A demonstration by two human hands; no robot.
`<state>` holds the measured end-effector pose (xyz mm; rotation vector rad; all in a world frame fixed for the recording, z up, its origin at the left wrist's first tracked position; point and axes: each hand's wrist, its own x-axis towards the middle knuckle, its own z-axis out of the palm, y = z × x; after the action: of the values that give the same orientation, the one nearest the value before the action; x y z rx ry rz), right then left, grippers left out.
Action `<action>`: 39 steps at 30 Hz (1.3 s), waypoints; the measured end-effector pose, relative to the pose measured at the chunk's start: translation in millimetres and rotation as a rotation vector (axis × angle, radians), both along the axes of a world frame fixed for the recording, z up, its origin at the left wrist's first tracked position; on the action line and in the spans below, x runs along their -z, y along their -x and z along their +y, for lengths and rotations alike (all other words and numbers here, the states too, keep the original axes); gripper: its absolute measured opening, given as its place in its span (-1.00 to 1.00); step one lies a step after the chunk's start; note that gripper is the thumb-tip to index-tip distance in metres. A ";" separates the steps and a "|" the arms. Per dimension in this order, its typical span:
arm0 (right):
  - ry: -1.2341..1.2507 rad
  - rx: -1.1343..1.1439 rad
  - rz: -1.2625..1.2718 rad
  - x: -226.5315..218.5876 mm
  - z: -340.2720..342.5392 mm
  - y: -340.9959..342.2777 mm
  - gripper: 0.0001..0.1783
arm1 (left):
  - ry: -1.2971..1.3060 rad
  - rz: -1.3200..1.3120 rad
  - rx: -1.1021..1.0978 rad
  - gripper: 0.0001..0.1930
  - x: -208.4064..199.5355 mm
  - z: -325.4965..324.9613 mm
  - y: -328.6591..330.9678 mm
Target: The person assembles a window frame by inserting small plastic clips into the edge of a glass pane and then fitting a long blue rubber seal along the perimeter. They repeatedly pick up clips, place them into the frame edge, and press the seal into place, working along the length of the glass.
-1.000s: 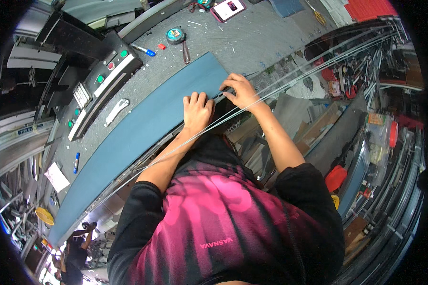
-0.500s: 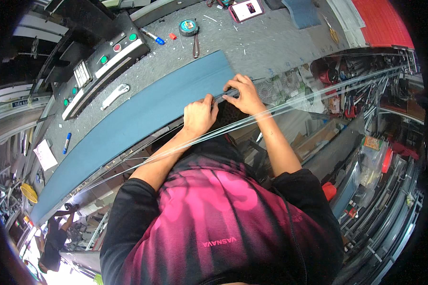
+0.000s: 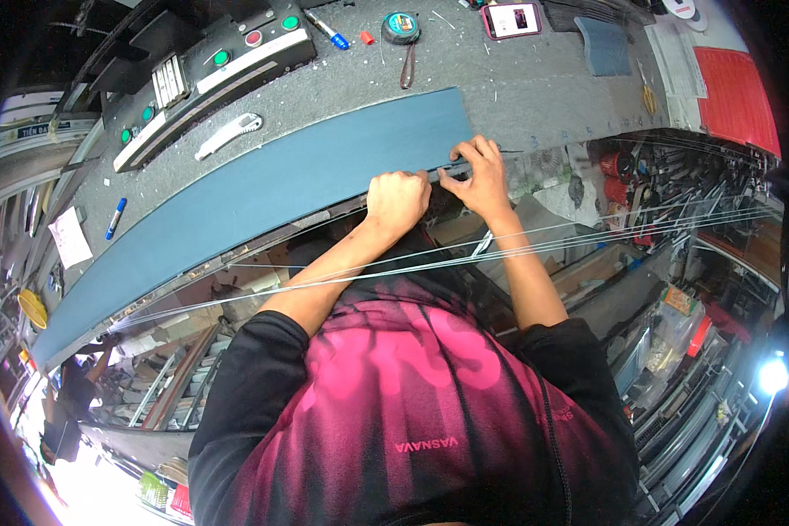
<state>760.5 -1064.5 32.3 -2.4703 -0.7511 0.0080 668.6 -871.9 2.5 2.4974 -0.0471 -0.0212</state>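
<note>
The grey-topped workbench spans the upper view; along its near edge lies a long blue-grey strip, square-cut at the right end and, through the lens, bowed toward the left; a black control housing with green and red push-buttons stands beyond it; the left hand is knuckles-up at the strip's near edge, fingers curled, palm side hidden, so whether it grips anything cannot be told; the right hand, near the right-hand corner, is part open, thumb and forefinger at that same edge, and whether thin material sits between them cannot be told; the left fingers, spread on the strip's face one second earlier, are now drawn back to the edge, while the view has swung round and the strip's place on the bench appears little altered; handling is therefore judged confined to the near edge; a lit phone, a white-handled utility knife and a round tape measure lie beyond the strip; lettering noted: pink print on the dark shirt, a small sign at far left, and faint blue marks on the bench.
</note>
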 end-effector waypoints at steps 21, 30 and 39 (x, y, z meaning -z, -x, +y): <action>-0.011 0.072 -0.083 8.1 6.9 59.9 -0.59 | -0.202 -0.172 -0.263 -0.75 -60.9 238.0 200.8; -0.125 0.851 0.102 34.1 -7.8 151.4 -0.75 | -0.127 -0.184 -0.418 -0.85 -39.9 374.0 325.1; 0.060 -0.268 0.393 -41.3 276.9 326.0 -0.81 | 0.071 -0.219 -0.414 -0.85 -24.0 425.9 375.5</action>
<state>434.5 -787.6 73.6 -2.2988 -0.9046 0.6035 293.1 -446.0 26.5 2.3823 0.3711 0.4176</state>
